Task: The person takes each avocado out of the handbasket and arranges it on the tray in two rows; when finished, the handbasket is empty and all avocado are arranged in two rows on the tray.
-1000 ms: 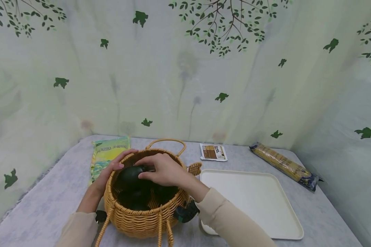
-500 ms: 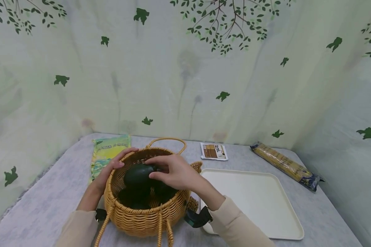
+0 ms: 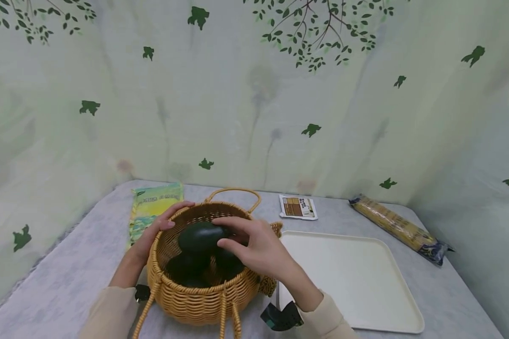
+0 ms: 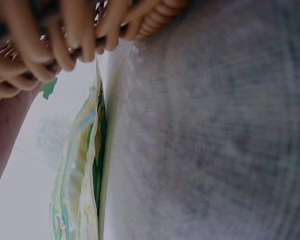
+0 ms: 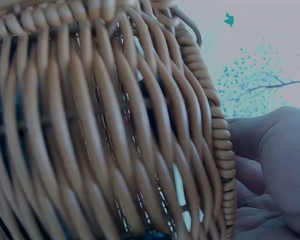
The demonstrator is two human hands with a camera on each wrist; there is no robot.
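Observation:
A round wicker basket (image 3: 203,306) stands on the table, with several dark, glossy oval fruits (image 3: 188,266) inside. My left hand (image 3: 152,235) grips its left rim, the thumb lying over the edge. Between the thumb and fingers of my right hand (image 3: 254,245) is the right end of one dark oval fruit (image 3: 199,237), held above the others within the basket's mouth. The hand covers that end. In the right wrist view, the woven basket wall (image 5: 105,125) fills most of the picture, with part of the right hand (image 5: 285,165) beyond the rim.
A white tray (image 3: 352,282) lies to the basket's right. Behind it are a small white-and-brown packet (image 3: 298,207) and a long golden packet (image 3: 398,228). A green-yellow bag (image 3: 154,207) lies behind my left hand. The basket's handles (image 3: 233,189) stick up behind and hang in front.
My right hand has moved right and slightly up, bringing the dark oval fruit from the left side toward the basket's middle. The left hand stays on the rim. The head view has shifted slightly.

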